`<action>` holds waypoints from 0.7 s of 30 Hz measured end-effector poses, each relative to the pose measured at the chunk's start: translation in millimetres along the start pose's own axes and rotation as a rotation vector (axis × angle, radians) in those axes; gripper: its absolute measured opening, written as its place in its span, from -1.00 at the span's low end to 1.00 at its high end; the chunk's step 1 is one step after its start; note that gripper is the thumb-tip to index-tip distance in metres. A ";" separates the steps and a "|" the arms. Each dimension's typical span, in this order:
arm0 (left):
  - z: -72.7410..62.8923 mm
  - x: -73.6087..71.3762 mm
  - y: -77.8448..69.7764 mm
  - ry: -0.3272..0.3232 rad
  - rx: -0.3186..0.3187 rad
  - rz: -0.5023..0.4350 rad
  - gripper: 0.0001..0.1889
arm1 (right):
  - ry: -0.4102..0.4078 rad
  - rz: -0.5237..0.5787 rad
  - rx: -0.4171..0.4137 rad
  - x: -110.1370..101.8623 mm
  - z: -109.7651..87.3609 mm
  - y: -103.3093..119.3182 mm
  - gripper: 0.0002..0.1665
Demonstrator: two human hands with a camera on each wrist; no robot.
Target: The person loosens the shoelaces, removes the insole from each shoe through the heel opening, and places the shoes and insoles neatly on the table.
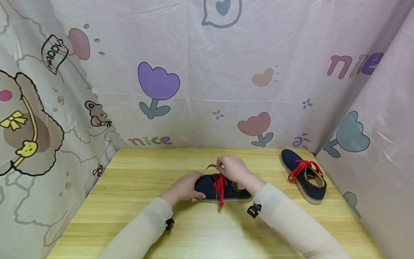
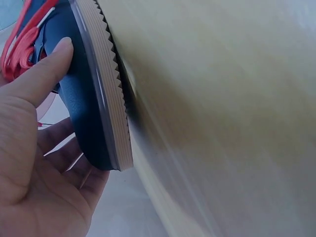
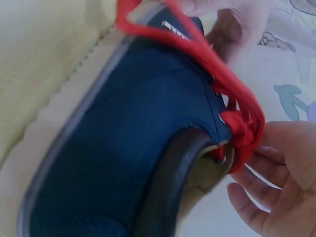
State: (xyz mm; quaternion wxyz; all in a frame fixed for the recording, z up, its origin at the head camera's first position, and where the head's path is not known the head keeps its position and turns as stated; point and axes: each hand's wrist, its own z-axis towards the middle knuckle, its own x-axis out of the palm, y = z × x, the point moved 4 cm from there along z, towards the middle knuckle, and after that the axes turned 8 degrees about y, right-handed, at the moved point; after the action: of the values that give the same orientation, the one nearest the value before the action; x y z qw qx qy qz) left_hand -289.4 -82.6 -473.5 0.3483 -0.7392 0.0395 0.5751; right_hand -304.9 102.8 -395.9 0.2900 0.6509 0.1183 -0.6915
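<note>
A navy shoe [image 1: 205,185] with a pale ridged sole stands on its sole, toe to the left. My left hand [image 1: 185,187] grips the toe, thumb on the near side and the other fingers round the far side, as the left wrist view shows. Red shoelaces [image 1: 220,184] are tied in a bow over the tongue, one loop hanging down the near side. Above the far side, my right hand [image 1: 235,169] pinches the red lace, its tip poking out to the left of the fingers. In the right wrist view the right fingers [image 3: 270,170] are at the knot.
Another navy shoe [image 1: 295,161], its red laces tied in a bow, stands at the right of the wooden table [image 1: 145,162]. A printed curtain [image 1: 200,79] hangs behind the table and along both sides.
</note>
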 end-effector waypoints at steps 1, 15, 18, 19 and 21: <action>0.1 0.2 0.4 0.004 -0.004 0.002 -0.14 | -0.004 -0.002 0.004 -2.0 0.9 -1.2 -0.87; -0.6 1.9 1.6 0.000 -0.004 0.007 -0.13 | -0.036 0.064 0.072 -33.9 13.3 -38.1 -0.87; -1.3 2.0 1.7 -0.001 -0.006 0.005 -0.12 | -0.052 0.048 0.095 -40.7 13.6 -45.8 -0.83; -1.7 2.0 1.6 -0.002 -0.005 0.004 -0.12 | -0.054 0.039 0.108 -42.3 13.5 -48.3 -0.82; -2.0 2.2 1.9 0.001 -0.010 0.008 -0.12 | -0.058 0.020 0.128 -45.6 13.2 -52.5 -0.83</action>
State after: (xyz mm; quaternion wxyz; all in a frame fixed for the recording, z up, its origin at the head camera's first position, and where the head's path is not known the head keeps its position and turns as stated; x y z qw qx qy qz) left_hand -288.0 -84.5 -476.1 0.3423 -0.7410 0.0399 0.5763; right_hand -345.7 149.1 -361.2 0.2581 0.6489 0.0589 -0.7133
